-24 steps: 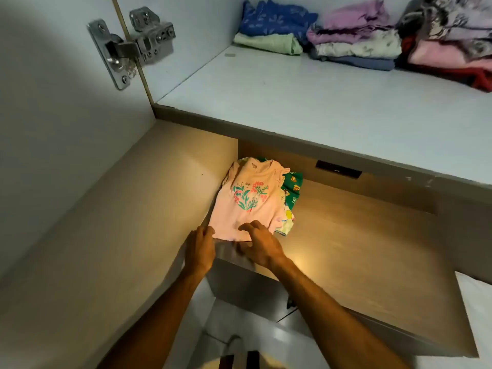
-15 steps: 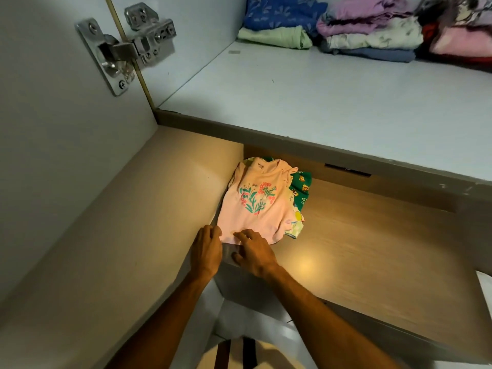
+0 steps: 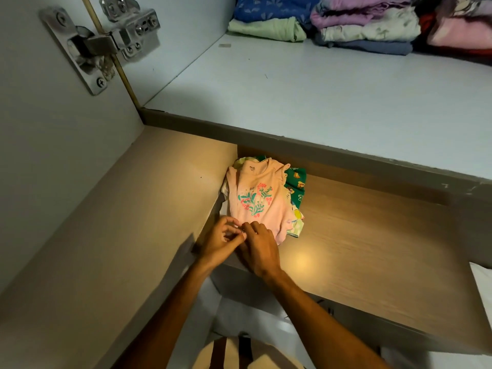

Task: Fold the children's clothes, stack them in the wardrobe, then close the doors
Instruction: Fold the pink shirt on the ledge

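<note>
inside the open wardrobe, a light wooden lower shelf [image 3: 372, 249] carries a folded pink floral children's top [image 3: 255, 201] in its back-left corner — stacked on a green printed garment [image 3: 296, 182]. the left hand [image 3: 221, 242] and right hand [image 3: 259, 247] meet at the top's near hem, fingers curled together pinching the fabric — folded clothes [image 3: 346, 25] sit on the white shelf above.

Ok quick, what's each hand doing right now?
Left hand: fingers curled at the pink floral top's hem; grip cannot be told.
Right hand: resting on the same hem, grip unclear.
</note>
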